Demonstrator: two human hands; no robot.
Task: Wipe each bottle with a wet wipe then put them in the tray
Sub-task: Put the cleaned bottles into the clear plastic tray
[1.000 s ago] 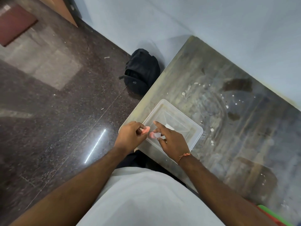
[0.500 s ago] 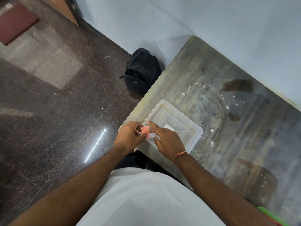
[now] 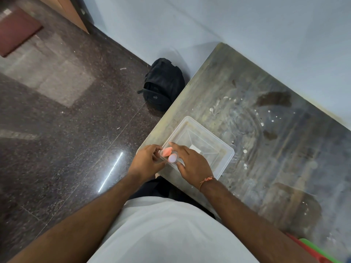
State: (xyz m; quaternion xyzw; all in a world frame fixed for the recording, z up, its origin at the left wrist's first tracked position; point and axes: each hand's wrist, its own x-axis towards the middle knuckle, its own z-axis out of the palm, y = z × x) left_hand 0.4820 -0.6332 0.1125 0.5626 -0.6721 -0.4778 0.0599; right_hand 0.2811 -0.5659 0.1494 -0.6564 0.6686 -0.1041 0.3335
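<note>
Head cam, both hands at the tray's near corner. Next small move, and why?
Probably lower and let go: both the left hand and right hand hold a small clear bottle with a pink flip cap, cap hinged open, already over the near corner of the clear plastic tray. No wipe visible.

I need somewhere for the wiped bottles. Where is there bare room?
The tabletop between the clear tray and the wall lies bare, as does the tray's far half. The tray's near-left corner is crowded by both hands.
</note>
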